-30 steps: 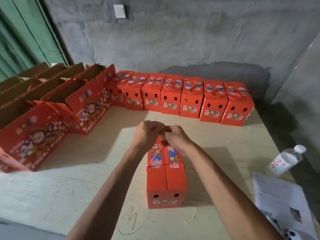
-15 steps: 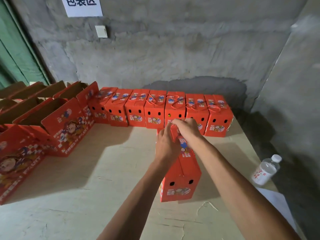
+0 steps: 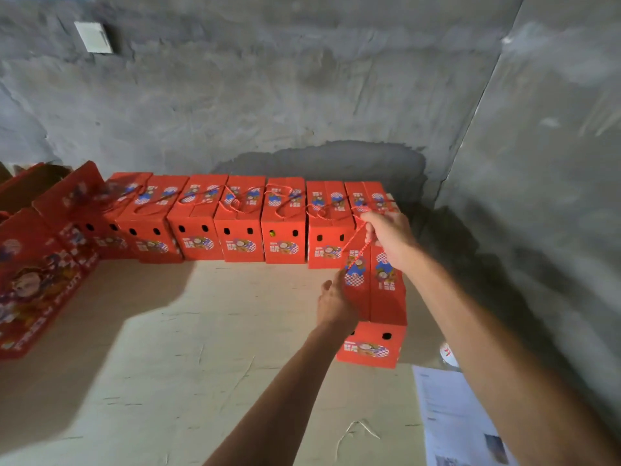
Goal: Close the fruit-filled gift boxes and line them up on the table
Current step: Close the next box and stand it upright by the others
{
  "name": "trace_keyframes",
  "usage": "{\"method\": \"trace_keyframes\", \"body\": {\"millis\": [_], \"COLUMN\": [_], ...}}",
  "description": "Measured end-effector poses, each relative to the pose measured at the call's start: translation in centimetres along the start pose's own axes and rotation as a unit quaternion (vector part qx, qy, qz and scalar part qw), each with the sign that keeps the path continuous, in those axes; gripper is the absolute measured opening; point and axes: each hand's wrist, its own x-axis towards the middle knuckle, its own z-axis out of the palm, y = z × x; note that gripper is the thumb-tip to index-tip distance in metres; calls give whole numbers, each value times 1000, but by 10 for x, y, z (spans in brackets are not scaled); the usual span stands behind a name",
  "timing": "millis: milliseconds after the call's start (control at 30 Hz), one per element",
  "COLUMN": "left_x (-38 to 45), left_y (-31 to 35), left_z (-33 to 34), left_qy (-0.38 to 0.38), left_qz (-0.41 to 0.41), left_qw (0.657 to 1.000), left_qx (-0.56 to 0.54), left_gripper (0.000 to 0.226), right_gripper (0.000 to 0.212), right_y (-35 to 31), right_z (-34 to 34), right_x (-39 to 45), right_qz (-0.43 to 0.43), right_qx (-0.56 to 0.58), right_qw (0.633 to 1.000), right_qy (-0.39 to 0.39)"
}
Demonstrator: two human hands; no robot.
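- Carrying closed gift box (image 3: 386, 297) toward the right end of the row of closed boxes (image 3: 235, 223) at the back of the desk (image 3: 168, 348), against the wall (image 3: 302, 95).
- Right hand (image 3: 391, 237) pinches the red cord handle (image 3: 356, 245) above the box's far end; cord runs taut down to the lid.
- Left hand (image 3: 332, 301) lies on the box's left side near the top edge, steadying. Fingers mostly hidden behind the box, so cannot tell whether it grips or just presses.
- Box sits between the two hands, just below them; long axis points away from the person, parallel to the row boxes. Far end overlaps the last row box (image 3: 366, 200) from this view; touching or not, cannot tell.
- Key relation: the free slot lies ahead and slightly right of the box. Right hand is nearer it, so my guess is right leads, left guides.
- Contents: carried box closed, nothing visible. One row box shows something green-yellow through a vent hole (image 3: 271, 233), likely fruit.
- Open boxes (image 3: 37, 280) at left, insides not visible.
- Paper sheet (image 3: 450, 415) lies at right.
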Motion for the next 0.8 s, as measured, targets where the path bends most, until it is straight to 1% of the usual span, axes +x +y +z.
{"method": "trace_keyframes", "body": {"millis": [100,233,333,467,567,700,800], "left_x": [24,56,74,82,83,80,77], "left_y": [13,19,19,21,27,27,25], "left_z": [19,41,59,87,103,111,110], "left_qy": [-7,-4,-7,9,33,81,103], "left_qz": [-19,-41,-63,-86,-92,-83,-92], "left_qw": [999,997,993,980,969,962,954], "left_qx": [-28,-64,-100,-178,-227,-248,-266], "left_gripper": [71,49,42,43,50,50,48], "right_gripper": [23,22,17,13,14,21,21], "right_y": [12,24,37,59,64,63,59], "right_z": [-17,-30,-36,-45,-46,-38,-27], "right_x": [31,64,88,107,112,111,111], "right_qz": [19,27,38,59,58,38,23], "right_qx": [9,12,34,73,77,57,41], "right_qw": [1000,999,998,995,995,998,999], "right_qy": [5,15,25,38,22,-12,-27]}}
